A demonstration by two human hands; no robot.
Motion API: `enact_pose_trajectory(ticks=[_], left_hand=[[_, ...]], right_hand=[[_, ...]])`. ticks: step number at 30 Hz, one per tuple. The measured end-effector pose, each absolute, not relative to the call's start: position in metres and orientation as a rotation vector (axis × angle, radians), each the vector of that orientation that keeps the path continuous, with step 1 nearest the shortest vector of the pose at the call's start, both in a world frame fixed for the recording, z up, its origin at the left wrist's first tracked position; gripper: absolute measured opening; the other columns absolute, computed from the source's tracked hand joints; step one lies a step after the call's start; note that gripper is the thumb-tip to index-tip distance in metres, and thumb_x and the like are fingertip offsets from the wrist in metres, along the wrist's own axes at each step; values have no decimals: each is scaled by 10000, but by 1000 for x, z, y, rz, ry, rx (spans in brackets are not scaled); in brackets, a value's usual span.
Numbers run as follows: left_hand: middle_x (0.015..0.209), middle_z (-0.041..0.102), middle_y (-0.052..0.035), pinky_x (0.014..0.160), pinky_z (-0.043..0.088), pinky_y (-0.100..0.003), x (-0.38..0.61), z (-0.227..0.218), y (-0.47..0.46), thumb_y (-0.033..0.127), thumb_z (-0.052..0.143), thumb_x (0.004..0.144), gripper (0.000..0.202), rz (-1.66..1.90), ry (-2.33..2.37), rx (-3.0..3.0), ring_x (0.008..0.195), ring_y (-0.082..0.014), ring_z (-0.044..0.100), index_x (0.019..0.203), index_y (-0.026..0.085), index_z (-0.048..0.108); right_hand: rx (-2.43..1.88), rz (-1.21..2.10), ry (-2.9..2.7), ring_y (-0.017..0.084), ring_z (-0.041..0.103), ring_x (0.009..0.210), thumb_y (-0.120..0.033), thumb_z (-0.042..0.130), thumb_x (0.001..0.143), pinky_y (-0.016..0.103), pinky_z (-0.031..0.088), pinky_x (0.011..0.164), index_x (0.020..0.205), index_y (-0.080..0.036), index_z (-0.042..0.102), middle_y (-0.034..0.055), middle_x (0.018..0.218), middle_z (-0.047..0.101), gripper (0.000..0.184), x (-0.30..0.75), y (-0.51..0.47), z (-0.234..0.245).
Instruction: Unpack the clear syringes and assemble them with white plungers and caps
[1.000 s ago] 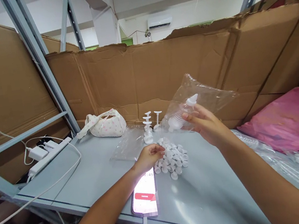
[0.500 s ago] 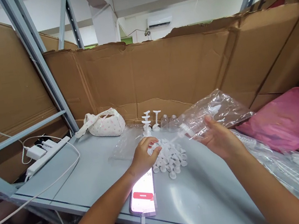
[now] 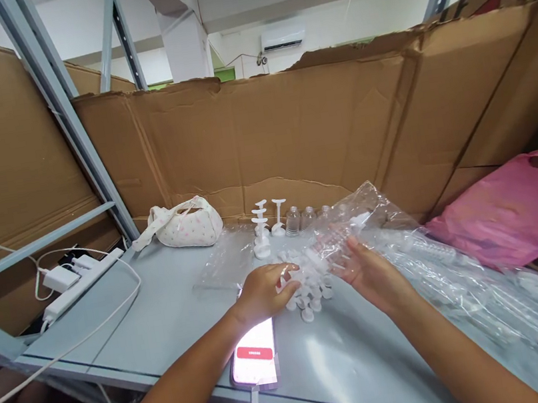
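My left hand (image 3: 263,290) rests on the grey table (image 3: 166,324) with its fingers curled at the edge of a pile of small white plastic caps (image 3: 306,283), touching some of them. My right hand (image 3: 368,273) is low over the table just right of the pile, gripping a clear plastic bag (image 3: 353,226) with a small white-capped bottle inside it. The bag lies partly over the pile. Small clear bottles (image 3: 302,218) and white stemmed plastic parts (image 3: 265,225) stand behind the pile.
A lit phone (image 3: 254,355) on a cable lies near the table's front edge. A spotted white pouch (image 3: 184,224) sits at the back left, a power strip with chargers (image 3: 76,281) farther left. Clear bags (image 3: 489,290) and a pink bag (image 3: 513,209) lie right. Cardboard walls surround the table.
My right hand has come down from chest height to the table with the bag and bottle, toward the pile. My left hand has stayed at the caps, shifting slightly.
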State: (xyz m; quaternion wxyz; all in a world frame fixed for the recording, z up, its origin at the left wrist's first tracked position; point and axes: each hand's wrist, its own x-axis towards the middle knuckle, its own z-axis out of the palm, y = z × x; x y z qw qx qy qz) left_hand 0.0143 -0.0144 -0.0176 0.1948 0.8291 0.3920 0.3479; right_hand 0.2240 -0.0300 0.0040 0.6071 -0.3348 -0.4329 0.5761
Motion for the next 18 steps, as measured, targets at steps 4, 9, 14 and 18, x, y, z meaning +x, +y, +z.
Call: enact_pose_trajectory(ticks=[4, 9, 14, 18], left_hand=[[884, 687, -53, 696, 422, -261, 13, -20, -13, 357, 510, 815, 277, 980, 1130, 2282, 780, -185, 602, 995, 220, 669], [927, 688, -44, 727, 427, -250, 11, -19, -10, 349, 485, 836, 251, 1178, 1125, 2124, 836, -181, 603, 946, 225, 674], [877, 692, -30, 679, 432, -235, 7, -14, -8, 351, 492, 833, 237, 1265, 1188, 2106, 789, -168, 602, 903, 225, 680], [860, 692, -26, 689, 429, -242, 1, -9, -5, 344, 480, 843, 237, 1257, 1254, 2221, 777, -166, 601, 896, 228, 681]], right_hand=[[-761, 1355, -1012, 224, 561, 1103, -430, 650, 733, 438, 457, 930, 1192, -347, 500, 6, 1217, 595, 490, 221, -34, 4], [-850, 1295, -944, 245, 584, 1075, -391, 659, 736, 482, 450, 950, 1167, -340, 519, 8, 1214, 592, 456, 232, -28, -3], [-887, 1256, -946, 248, 639, 979, -366, 663, 738, 424, 507, 882, 1075, -288, 585, 58, 1155, 630, 355, 239, -24, -4], [-910, 1147, -874, 215, 670, 873, -309, 689, 711, 381, 518, 853, 972, -254, 633, 33, 993, 686, 273, 246, -24, 6]])
